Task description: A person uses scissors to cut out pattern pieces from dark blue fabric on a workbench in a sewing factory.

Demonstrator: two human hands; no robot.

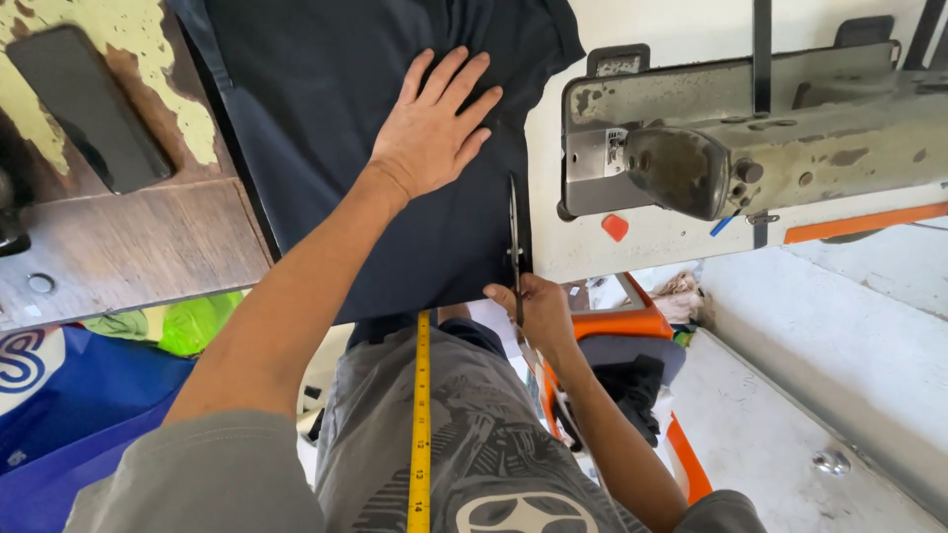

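Head view: one dark navy cloth [395, 148] fills the upper centre of the frame, spread over a white table [573, 247]. The left hand [432, 126] lies flat on it, five fingers splayed, pressing and grasping nothing. Lower centre, the right hand [538, 311] is clenched around one pair of scissors [515, 247], blades pointing up along the cloth's right edge. One grey sewing machine [731, 138] sits at upper right. One yellow tape measure [422, 424] hangs down the person's grey shirt. One dark phone [84, 104] rests at upper left on a worn wooden bench [128, 247].
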